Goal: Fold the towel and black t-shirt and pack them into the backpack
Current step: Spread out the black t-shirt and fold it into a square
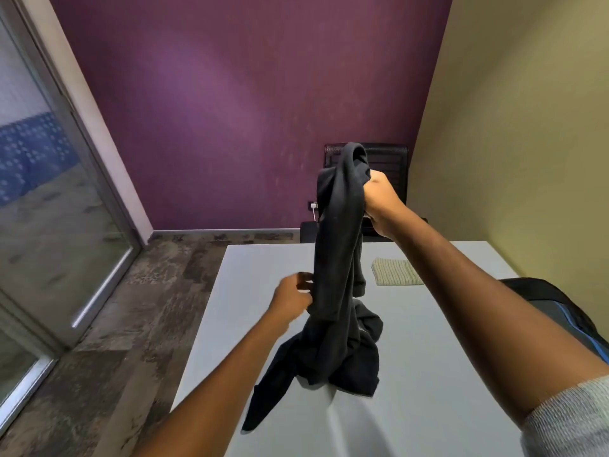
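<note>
Right hand [382,202] is clenched on the limp black cotton t-shirt [336,275], lifted to hang straight; at nine o'clock, left hand [293,296] pinches its edge.

One black t-shirt [336,258], one folded towel [395,272], one backpack [560,311], one chair [385,159], one table [428,374], two hands.
</note>
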{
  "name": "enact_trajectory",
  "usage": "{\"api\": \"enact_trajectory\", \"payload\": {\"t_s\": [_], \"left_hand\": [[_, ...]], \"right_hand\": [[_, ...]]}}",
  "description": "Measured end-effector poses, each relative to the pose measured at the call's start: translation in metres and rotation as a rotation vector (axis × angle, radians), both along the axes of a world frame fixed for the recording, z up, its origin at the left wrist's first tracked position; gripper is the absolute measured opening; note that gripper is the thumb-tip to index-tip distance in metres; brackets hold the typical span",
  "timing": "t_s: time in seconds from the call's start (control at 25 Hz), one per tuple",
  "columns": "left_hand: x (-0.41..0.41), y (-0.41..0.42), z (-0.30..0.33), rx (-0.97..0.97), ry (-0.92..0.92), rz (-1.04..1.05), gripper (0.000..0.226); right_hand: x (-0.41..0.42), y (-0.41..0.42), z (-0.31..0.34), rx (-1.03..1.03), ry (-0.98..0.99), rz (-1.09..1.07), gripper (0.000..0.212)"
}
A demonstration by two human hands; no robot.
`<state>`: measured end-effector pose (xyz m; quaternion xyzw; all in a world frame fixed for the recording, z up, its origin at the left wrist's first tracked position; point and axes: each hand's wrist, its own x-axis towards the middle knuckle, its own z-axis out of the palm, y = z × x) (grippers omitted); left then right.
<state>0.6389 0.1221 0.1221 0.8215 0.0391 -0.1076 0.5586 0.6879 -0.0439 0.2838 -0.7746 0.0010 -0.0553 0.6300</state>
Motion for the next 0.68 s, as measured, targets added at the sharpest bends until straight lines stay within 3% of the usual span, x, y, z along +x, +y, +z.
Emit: {"api": "enact_trajectory", "payload": {"t_s": [0.2,0.28,0.4,0.52,0.68], "left_hand": [[-0.005,0.002,-0.027,0.033,0.024,-0.348,0.063],[-0.003,-0.003,-0.035,0.148,0.062,-0.375,0.071],[0.006,-0.012,-0.043,0.319,-0.036,-0.208,0.058],[0.018,0.005,-0.032,0.308,-0.176,-0.063,0.009],[0.046,0.053,0.002,0.295,-0.35,0.078,0.021]], "right_hand": [[0.004,-0.005,0.011,-0.036,0.002,-0.06,0.021],[0.002,-0.009,0.016,0.078,0.014,-0.08,0.025],[-0.008,-0.016,0.024,0.286,0.044,-0.102,0.028],[-0.014,-0.038,0.029,0.261,0.007,-0.16,0.025],[-0.017,-0.087,0.013,0.212,-0.012,-0.227,0.016]]}}
